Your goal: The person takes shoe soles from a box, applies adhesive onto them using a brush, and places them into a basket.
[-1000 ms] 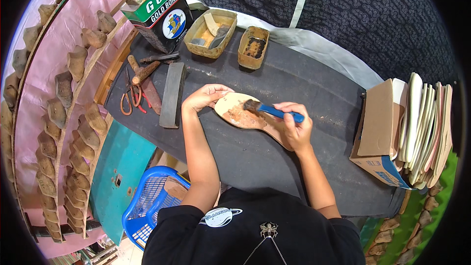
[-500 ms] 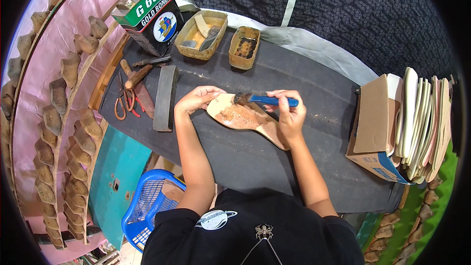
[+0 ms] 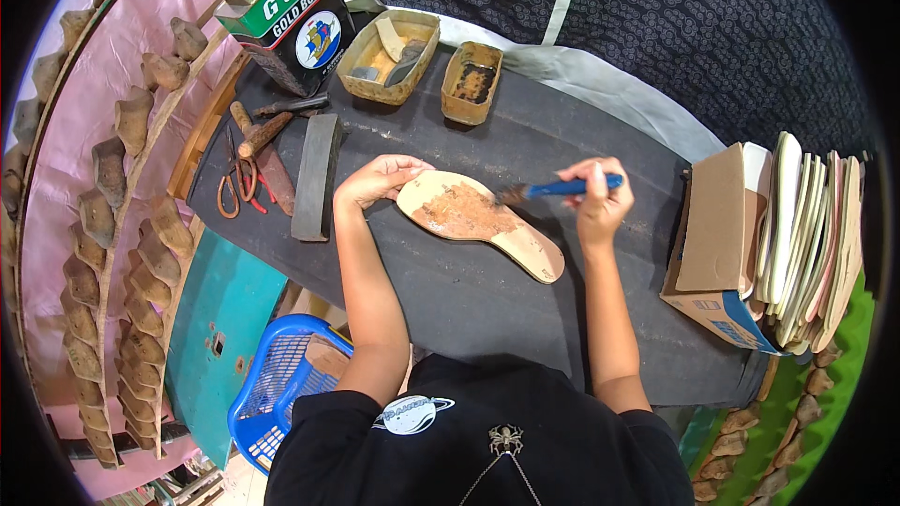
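Over the bench [image 3: 469, 314], a pale sole [image 3: 464, 217], patchily coated glossy brown, is being pinched by its wide end in the left hand [image 3: 380, 182]; a blue-handled brush [image 3: 553, 189] is being gripped in the right hand [image 3: 600, 201].

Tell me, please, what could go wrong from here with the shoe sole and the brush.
The left hand alone holds the shoe sole, at its wide end, so a firm stroke might swing the narrow end. The blue-handled brush, in the right hand, has its bristles at the sole's far edge, so residue could get onto the dark tabletop. The left fingers sit close to the brown patch, so they might get smeared.
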Motion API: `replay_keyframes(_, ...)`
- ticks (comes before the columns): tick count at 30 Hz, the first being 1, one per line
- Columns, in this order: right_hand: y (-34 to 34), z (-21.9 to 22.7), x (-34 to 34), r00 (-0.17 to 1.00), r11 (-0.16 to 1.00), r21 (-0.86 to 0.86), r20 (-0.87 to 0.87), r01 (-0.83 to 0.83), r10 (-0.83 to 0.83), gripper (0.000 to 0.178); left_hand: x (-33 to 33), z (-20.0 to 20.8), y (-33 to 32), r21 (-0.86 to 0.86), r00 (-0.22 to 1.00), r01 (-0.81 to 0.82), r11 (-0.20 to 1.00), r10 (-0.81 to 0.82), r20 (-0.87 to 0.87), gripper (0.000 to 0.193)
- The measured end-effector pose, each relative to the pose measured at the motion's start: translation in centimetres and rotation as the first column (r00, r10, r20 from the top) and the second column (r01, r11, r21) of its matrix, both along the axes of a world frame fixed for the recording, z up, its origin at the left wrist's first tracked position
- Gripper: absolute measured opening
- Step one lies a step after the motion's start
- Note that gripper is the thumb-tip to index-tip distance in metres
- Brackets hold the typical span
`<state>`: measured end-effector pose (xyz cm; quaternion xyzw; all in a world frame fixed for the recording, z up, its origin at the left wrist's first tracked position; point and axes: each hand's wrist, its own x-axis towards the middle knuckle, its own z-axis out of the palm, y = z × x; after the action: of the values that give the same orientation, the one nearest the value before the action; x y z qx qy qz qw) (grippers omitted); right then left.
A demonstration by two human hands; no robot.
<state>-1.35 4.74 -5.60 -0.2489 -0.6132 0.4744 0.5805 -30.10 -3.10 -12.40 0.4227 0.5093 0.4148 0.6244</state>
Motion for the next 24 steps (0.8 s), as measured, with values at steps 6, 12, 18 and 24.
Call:
replay_keyframes(6, -0.2, -2.3, -3.1, 0.984, 0.982, -0.072, -0.005, -0.177, 0.178, 0.018, 0.6, 0.0, -0.1, 0.013, 0.999, -0.012, 1.0, 0.012, 0.03, 0.027)
replay_keyframes(12, 0.2, -2.4, 0.2, 0.986, 0.993, 0.005, 0.116, -0.12, 0.119, 0.022, 0.5, 0.5, -0.2, 0.019, 1.0, -0.004, 1.0, 0.004, -0.015, 0.027)
replay_keyframes(18, 0.7, -1.6, 1.4, 0.997, 0.999, 0.015, 0.052, 0.051, -0.052, 0.024, 0.2, 0.4, 0.0, 0.02, 1.0, 0.018, 1.0, -0.017, -0.019, 0.026)
replay_keyframes(24, -0.4, -2.0, -2.0, 0.983, 0.983, -0.058, 0.058, -0.171, 0.175, 0.015, 0.5, 0.6, -0.1, 0.033, 1.0, 0.025, 0.999, -0.025, -0.009, 0.026)
